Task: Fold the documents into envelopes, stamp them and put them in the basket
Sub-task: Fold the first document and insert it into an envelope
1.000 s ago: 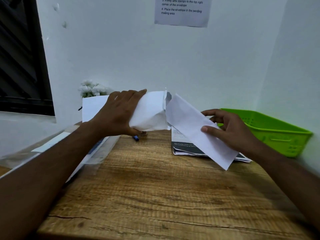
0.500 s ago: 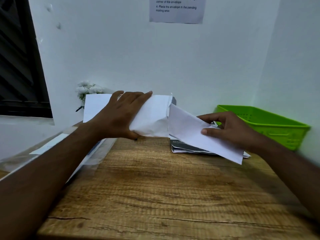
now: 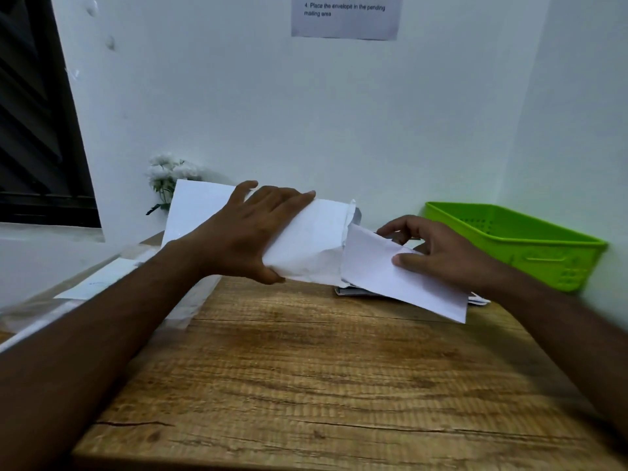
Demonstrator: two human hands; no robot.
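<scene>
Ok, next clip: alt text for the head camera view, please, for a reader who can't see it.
A person's left hand grips a white envelope by its open end while the right hand feeds a folded white document into it, above a wooden table. A green basket sits at the right against the wall, with a stack of papers behind the hands.

White flowers are standing against the wall, a printed notice is hanging above, and a dark window is showing left.
</scene>
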